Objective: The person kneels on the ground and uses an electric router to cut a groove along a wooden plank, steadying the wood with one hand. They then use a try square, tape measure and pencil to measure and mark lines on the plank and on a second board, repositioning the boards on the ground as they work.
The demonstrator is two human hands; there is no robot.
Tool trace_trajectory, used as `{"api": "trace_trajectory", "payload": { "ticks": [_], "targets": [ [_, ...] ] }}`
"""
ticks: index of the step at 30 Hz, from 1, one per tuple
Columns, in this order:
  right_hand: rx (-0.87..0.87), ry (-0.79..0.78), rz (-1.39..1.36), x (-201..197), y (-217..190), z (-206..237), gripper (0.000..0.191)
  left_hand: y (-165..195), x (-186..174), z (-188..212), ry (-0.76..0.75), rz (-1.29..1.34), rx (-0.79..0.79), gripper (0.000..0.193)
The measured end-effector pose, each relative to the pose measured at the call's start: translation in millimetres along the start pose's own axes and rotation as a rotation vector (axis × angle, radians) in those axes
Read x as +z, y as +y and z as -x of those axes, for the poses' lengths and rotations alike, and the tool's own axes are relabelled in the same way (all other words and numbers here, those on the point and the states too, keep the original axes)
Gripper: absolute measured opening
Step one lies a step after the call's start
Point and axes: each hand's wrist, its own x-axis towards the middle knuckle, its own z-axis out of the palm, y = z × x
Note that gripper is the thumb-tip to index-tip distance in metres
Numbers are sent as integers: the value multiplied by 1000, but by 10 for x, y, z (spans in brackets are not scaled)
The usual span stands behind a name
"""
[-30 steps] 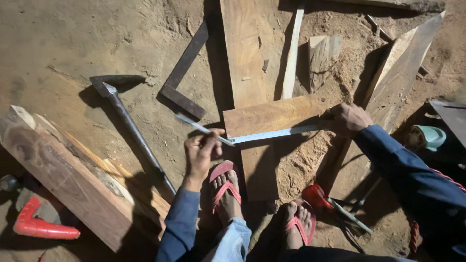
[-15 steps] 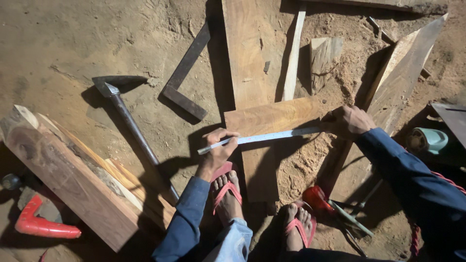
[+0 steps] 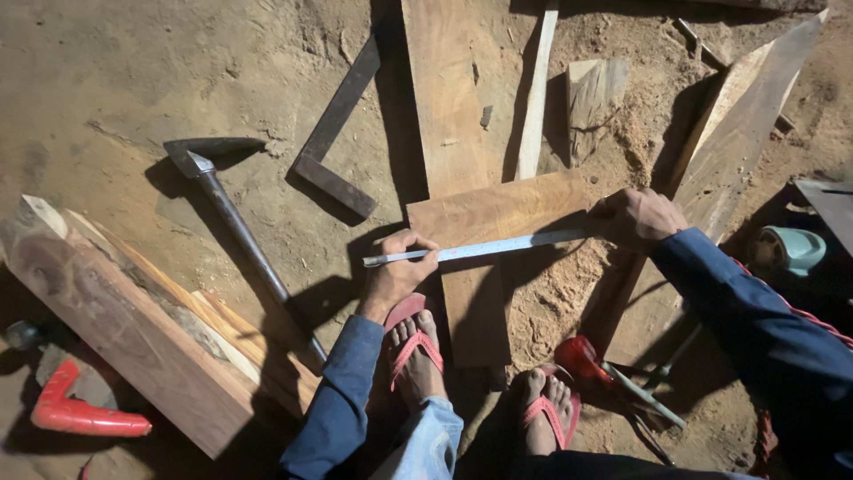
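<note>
Your left hand (image 3: 395,276) pinches the steel ruler (image 3: 475,250) near its free end while your right hand (image 3: 640,218) pins the far end (hands well apart), keeping it flat and taut across the short plank (image 3: 498,213) beside your sandalled feet.

The metal ruler (image 3: 484,248) gleams pale and smooth across a matt, grainy wooden board (image 3: 498,213). The adze (image 3: 233,222) has a dull dark metal head. Sawdust (image 3: 569,284) lies coarse on the rough earthen floor (image 3: 115,80). The saw handle (image 3: 80,411) is glossy red plastic.
</note>
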Motion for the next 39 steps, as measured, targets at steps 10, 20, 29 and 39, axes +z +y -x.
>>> {"api": "trace_trajectory", "payload": {
  "ticks": [10,20,29,39],
  "targets": [
    [75,-127,-64,-128,-171,100,44,-27,13,-1,28,-26,25,13],
    [33,-61,-28,-82,-135,89,50,-43,9,3,31,-35,109,12],
    [59,-55,7,-42,-75,29,47,5,-3,11,-1,24,57,13],
    [46,-76,-57,-55,-72,37,50,-32,24,-6,53,-53,92,12]
  ]
}}
